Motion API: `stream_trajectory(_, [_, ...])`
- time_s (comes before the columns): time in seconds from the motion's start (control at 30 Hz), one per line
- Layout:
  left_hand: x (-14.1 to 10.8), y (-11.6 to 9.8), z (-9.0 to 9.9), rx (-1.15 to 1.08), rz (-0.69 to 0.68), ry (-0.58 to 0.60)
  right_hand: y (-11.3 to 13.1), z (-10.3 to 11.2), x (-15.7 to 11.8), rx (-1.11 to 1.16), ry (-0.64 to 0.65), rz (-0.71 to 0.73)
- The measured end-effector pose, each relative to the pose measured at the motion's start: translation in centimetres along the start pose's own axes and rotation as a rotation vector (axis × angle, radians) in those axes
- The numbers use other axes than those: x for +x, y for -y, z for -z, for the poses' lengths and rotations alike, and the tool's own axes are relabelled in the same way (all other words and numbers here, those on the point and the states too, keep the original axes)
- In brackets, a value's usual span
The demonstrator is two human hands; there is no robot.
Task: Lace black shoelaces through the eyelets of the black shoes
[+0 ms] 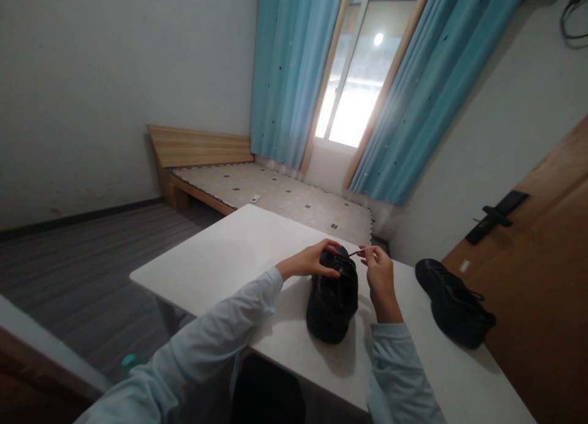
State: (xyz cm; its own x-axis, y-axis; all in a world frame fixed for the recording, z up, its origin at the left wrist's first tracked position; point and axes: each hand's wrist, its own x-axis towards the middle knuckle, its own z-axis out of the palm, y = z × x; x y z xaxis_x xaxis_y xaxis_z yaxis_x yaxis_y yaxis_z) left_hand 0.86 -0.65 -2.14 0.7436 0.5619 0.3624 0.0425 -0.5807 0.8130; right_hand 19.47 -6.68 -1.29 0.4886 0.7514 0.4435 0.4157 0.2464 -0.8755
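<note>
A black lace-up shoe (333, 304) stands on the white table (220, 252), its heel toward me and its toe pointing away. My left hand (316, 260) reaches over its front part from the left, thumb and fingers gripping around the lacing. To the right of the shoe, my right hand (377, 269) pinches a dark shoelace (354, 253) between thumb and fingertips. The lace is drawn out to the right from the shoe. A second black shoe (454, 304) rests on the table's right part, apart from both hands, with a loop of lace sticking out.
Beyond the table lies a bed (294, 197) with a patterned mattress and a wooden headboard (202, 145); a small white object (255, 198) is on it. A wooden door (542, 277) with a black handle stands close on the right. Blue curtains (294, 75) flank the window.
</note>
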Motion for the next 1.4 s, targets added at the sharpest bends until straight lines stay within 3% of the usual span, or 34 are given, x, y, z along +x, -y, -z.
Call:
stream_trajectory(0.17, [0.1,0.1,0.1,-0.032,-0.015,-0.008,0.7,1.8,0.7,0.344,-0.242,-0.011])
stream_trajectory(0.27, [0.1,0.2,0.1,-0.054,0.02,-0.012,1.0,3.2,1.2,0.468,-0.321,-0.008])
stream_trajectory(0.67, [0.1,0.2,0.6,-0.073,0.044,-0.009,0.3,5.6,1.7,0.444,-0.366,-0.103])
stream_trajectory(0.83, [0.0,0.1,0.4,-0.069,0.045,-0.002,0.9,5.0,1.5,0.338,-0.154,-0.017])
stream_trajectory(1.13, [0.0,0.0,0.5,-0.044,0.041,0.019,0.2,4.4,1.5,-0.034,0.301,-0.063])
stream_trajectory(1.4, [-0.1,-0.2,0.3,-0.06,0.015,0.018,1.3,3.7,0.6,-0.074,0.507,-0.017])
